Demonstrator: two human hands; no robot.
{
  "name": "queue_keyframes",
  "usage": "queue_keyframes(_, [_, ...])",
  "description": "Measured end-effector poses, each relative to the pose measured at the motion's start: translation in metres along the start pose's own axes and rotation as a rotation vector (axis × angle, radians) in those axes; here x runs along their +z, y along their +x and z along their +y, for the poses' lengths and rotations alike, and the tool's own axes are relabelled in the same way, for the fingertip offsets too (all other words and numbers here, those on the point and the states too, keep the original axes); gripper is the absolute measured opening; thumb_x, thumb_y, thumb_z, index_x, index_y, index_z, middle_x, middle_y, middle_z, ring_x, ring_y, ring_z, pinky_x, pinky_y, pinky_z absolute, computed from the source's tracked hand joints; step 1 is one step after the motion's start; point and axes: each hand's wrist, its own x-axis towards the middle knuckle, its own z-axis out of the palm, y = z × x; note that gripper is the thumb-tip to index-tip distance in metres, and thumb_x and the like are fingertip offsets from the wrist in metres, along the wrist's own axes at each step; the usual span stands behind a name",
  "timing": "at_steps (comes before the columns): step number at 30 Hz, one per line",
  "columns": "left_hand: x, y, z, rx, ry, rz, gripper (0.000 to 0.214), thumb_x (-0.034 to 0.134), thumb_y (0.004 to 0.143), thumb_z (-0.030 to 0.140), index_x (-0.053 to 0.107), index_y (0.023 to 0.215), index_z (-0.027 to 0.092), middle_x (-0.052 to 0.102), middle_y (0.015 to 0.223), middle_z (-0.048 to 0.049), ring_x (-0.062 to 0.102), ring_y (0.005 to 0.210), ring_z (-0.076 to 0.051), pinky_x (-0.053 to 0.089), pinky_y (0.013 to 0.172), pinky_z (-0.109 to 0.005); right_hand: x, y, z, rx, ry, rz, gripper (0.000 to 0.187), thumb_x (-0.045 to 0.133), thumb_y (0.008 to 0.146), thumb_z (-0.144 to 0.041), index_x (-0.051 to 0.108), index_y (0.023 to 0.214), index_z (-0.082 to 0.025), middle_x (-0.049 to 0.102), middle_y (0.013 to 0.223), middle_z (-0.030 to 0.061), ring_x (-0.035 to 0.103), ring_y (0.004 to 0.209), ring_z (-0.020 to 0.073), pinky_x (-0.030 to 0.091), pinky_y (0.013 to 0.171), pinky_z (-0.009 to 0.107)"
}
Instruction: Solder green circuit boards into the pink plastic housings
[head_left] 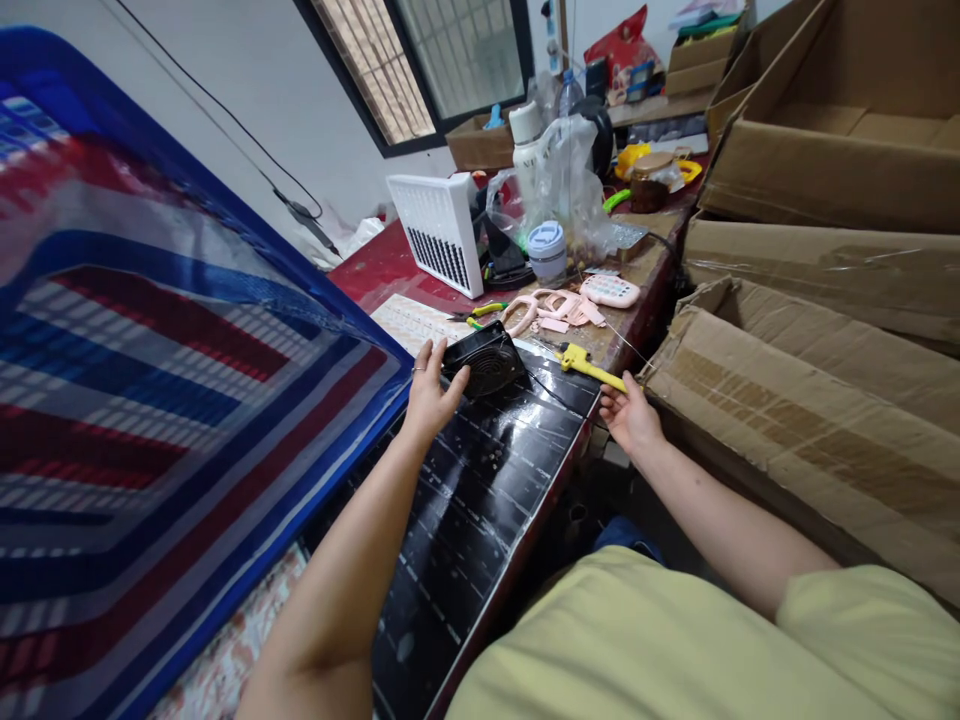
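At the left end of a black cooling fan [491,370], my left hand [433,390] has its thumb at the front and its fingers along the side, gripping it. The fan stands tilted on a shiny black sheet [480,480], with a dark cable trailing right. My right hand [630,415] pinches the handle end of a yellow tool [592,368] at the table's right edge. Its exact kind is unclear; the head points left toward the fan. Behind lie pink plastic parts [551,308], a pink remote-like piece [610,291] and green-and-yellow pliers [480,316].
A striped blue crate [187,420] rises close on the left. Cardboard boxes [810,400] crowd the right side. Farther back on the red table [375,265] are a white slotted rack [439,230], a round jar [547,250], a white bottle [526,150] and plastic bags [574,180].
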Motion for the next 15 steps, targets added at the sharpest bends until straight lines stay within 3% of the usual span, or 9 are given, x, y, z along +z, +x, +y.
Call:
queue_keyframes(5, [-0.025, -0.055, 0.006, 0.073, 0.003, 0.111, 0.061, 0.060, 0.092, 0.045, 0.048, 0.145, 0.019, 0.041, 0.152, -0.0195, 0.043, 0.141, -0.032, 0.047, 0.108, -0.049, 0.003, 0.005, 0.005, 0.015, -0.079, -0.019, 0.059, 0.081, 0.070, -0.065, 0.042, 0.075, -0.020, 0.044, 0.055, -0.0103, 0.037, 0.041, 0.0022, 0.039, 0.037, 0.012])
queue_keyframes(10, [-0.052, -0.141, 0.000, 0.072, 0.084, 0.015, 0.050, 0.057, 0.096, 0.033, 0.047, 0.143, 0.020, 0.049, 0.144, -0.0174, 0.051, 0.134, -0.029, 0.053, 0.103, -0.047, -0.017, -0.031, 0.012, 0.042, -0.336, -0.229, 0.073, 0.090, 0.046, -0.070, 0.039, 0.065, -0.020, 0.039, 0.049, -0.0093, 0.034, 0.039, 0.0041, 0.029, 0.032, 0.016])
queue_keyframes(13, [-0.059, -0.185, -0.010, 0.123, 0.179, -0.097, 0.040, 0.055, 0.097, 0.027, 0.051, 0.136, 0.021, 0.056, 0.136, -0.0149, 0.059, 0.124, -0.027, 0.055, 0.101, -0.045, -0.007, -0.051, -0.006, -0.091, -0.472, -0.365, 0.070, 0.084, 0.049, -0.077, 0.045, 0.063, -0.020, 0.040, 0.048, -0.0076, 0.034, 0.037, 0.0061, 0.030, 0.032, 0.020])
queue_keyframes(15, [-0.061, -0.203, -0.019, 0.216, 0.236, -0.160, 0.032, 0.053, 0.097, 0.023, 0.055, 0.129, 0.020, 0.060, 0.129, -0.0138, 0.063, 0.116, -0.025, 0.057, 0.098, -0.043, 0.022, -0.047, -0.031, -0.242, -0.552, -0.443, 0.064, 0.079, 0.059, -0.078, 0.057, 0.071, -0.019, 0.047, 0.051, -0.0054, 0.041, 0.040, 0.0086, 0.036, 0.037, 0.023])
